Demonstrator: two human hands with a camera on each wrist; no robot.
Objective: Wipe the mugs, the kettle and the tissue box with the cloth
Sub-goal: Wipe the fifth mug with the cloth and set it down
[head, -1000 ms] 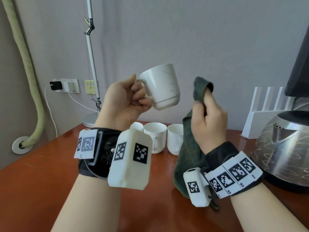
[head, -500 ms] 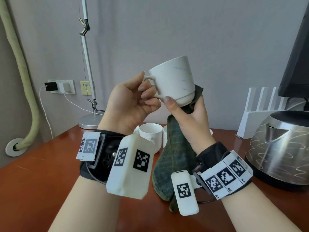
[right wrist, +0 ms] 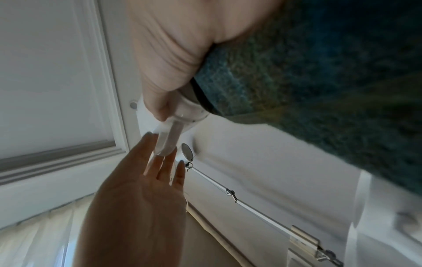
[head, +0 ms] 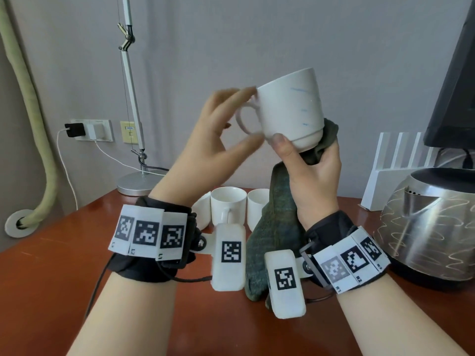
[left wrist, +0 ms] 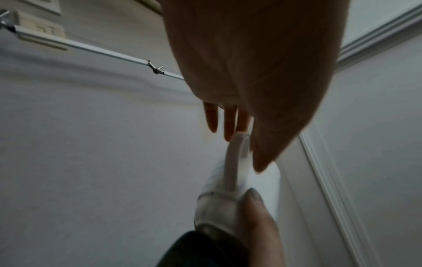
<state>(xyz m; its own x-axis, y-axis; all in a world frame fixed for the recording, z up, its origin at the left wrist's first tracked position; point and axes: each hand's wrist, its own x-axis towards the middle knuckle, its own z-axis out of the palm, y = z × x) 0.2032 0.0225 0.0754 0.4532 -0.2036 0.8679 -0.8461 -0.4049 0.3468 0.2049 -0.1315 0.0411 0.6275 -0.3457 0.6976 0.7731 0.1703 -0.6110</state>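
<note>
A white mug (head: 290, 109) with faint blue marks is held upright in the air above the table. My right hand (head: 311, 170) cups its base through the dark green cloth (head: 280, 219), thumb pressed on the lower wall; the rest of the cloth hangs down to the wrist. My left hand (head: 221, 129) is open, with straight fingers beside the handle (left wrist: 235, 162) and fingertips touching the mug's rim side. Three more white mugs (head: 227, 204) stand on the table behind my wrists. The steel kettle (head: 431, 227) sits at the right. No tissue box is in view.
A wooden table (head: 51, 278) carries a white slotted rack (head: 401, 160) at the back right under a dark monitor (head: 455, 86). A desk lamp's base (head: 138, 186) stands at the back left, near wall sockets with a charger cable.
My left hand has let go of the mug's handle and spread its fingers. The right hand brought the cloth under the mug and now carries it, slightly higher and further right.
</note>
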